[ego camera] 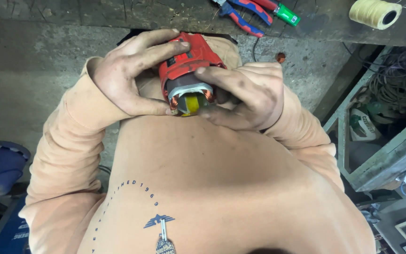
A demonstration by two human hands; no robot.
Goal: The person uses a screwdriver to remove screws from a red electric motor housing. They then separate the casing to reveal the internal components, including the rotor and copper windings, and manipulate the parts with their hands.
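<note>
Both hands clamp the red motor housing [186, 66] against the chest, open end with copper windings facing the camera for inspection. Left hand [123, 77] wraps from 9 o'clock, right hand [247, 96] from 3. Pliers [245, 11] lie on the counter [71, 11] at 12.

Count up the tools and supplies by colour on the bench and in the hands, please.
Red: 1, the power tool housing, held by the left hand and the right hand.
Red and blue: 1, the pliers.
Green: 1, a tool handle.
Cream: 1, the spool of twine.
Total: 4.
</note>
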